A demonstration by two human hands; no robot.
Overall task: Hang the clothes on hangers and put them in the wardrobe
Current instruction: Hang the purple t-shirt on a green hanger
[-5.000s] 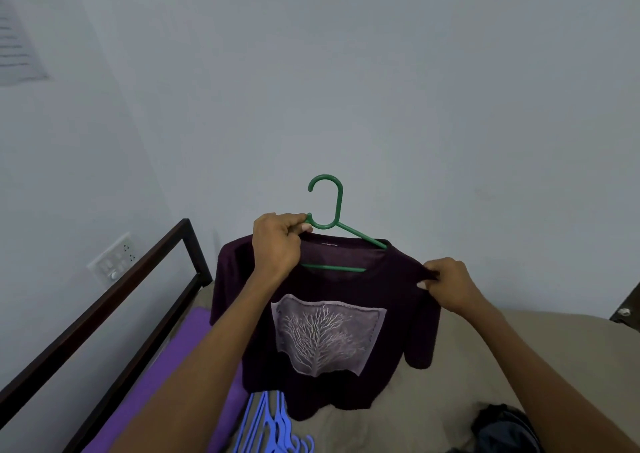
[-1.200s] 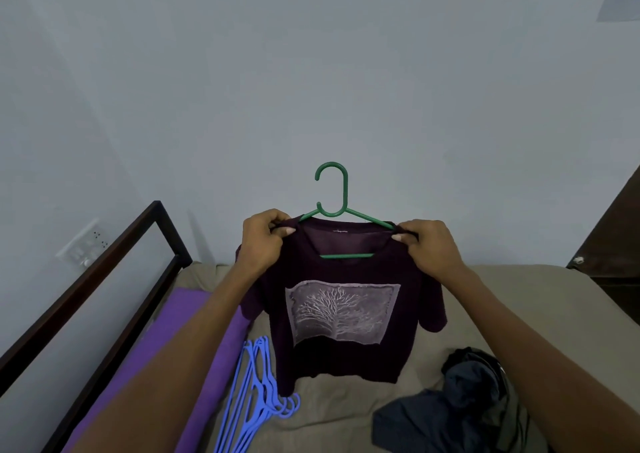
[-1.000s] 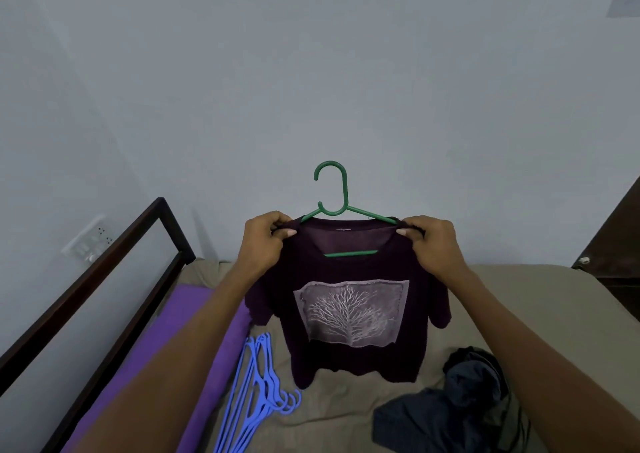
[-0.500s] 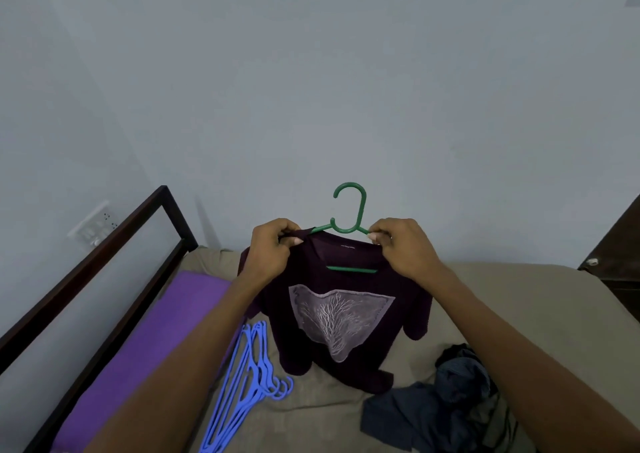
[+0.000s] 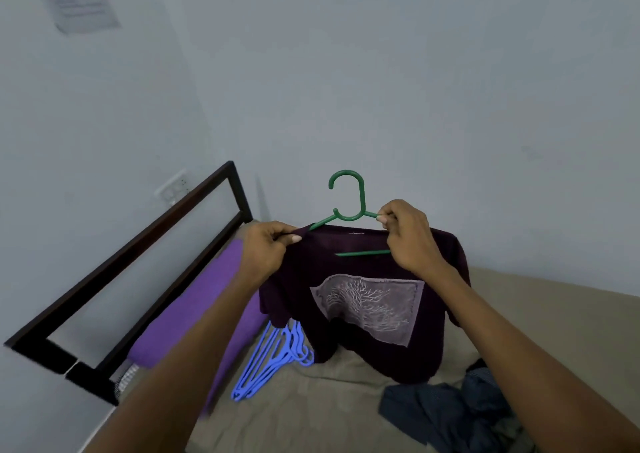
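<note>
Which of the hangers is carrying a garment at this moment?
The green hanger, held up with the dark purple T-shirt on it. The blue hangers lie bare on the bed.

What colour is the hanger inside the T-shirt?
Green; the hanger shows clearly against the pale wall in the head view.

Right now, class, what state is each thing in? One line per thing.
T-shirt: partly on the hanger, held up over the bed.
Green hanger: inside the T-shirt's neck, hook up.
Left hand: pinches the T-shirt's shoulder.
Right hand: grips hanger and collar.
Blue hangers: piled on the bed.
Dark clothes: crumpled, unhung.
</note>
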